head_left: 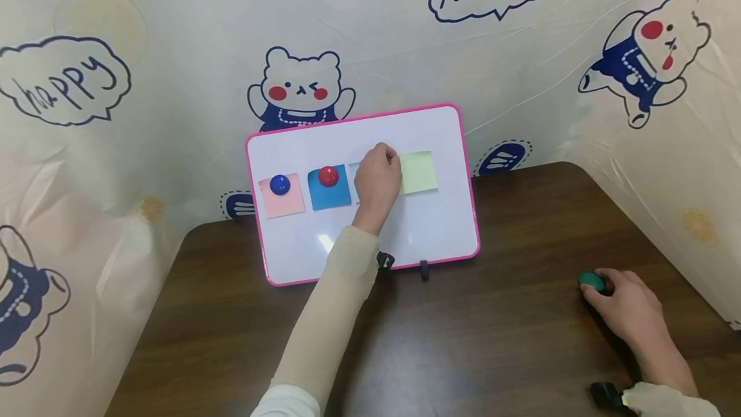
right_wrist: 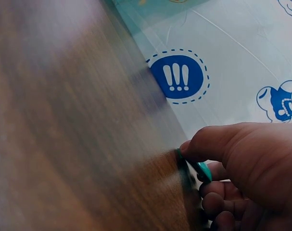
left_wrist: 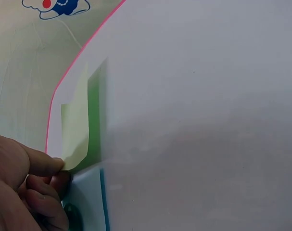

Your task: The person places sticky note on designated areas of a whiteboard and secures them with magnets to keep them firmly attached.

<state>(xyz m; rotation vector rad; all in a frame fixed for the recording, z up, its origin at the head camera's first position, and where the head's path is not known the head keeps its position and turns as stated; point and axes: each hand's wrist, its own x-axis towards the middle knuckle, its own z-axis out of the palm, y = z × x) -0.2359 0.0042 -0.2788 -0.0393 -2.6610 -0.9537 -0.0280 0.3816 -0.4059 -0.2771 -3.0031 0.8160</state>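
Observation:
A whiteboard (head_left: 440,230) with a pink frame leans at the back of the table. My left hand (head_left: 379,179) is in front of it, pinching the left edge of a pale green sticky note (head_left: 419,172). In the left wrist view that note (left_wrist: 76,134) curls away from the board. Beneath the hand is a light blue note (left_wrist: 90,197), mostly hidden in the head view, with a dark green round magnet (left_wrist: 74,217) on it. Low over the table at the right, my right hand (head_left: 631,304) holds a green round magnet (head_left: 590,280) between thumb and fingers.
Left on the board, a blue magnet (head_left: 280,185) sits on a pink note (head_left: 289,206) and a red magnet (head_left: 328,176) on a blue note (head_left: 337,198). A black clip (head_left: 424,270) is at the board's lower edge. A printed curtain (head_left: 393,50) hangs behind the brown table (head_left: 463,333).

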